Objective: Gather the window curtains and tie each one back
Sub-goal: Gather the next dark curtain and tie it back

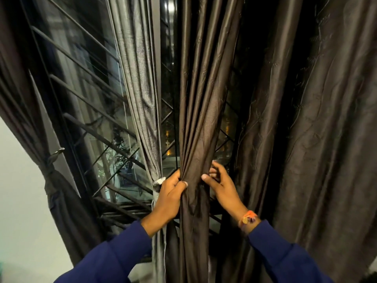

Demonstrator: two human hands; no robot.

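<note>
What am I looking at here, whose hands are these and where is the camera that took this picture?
There is no machine here. One wide camera sits on a person's head, looking forward and down, so the two blue-sleeved arms are the wearer's own. They stand at a barred window at night. The left hand grips a bunched dark brown curtain, gathering its folds. The right hand, with an orange wrist thread, has its fingers spread at the other side of the bunch; it grips nothing. A grey curtain beside it and a dark curtain at far left are already tied back. More loose curtain hangs on the right.
</note>
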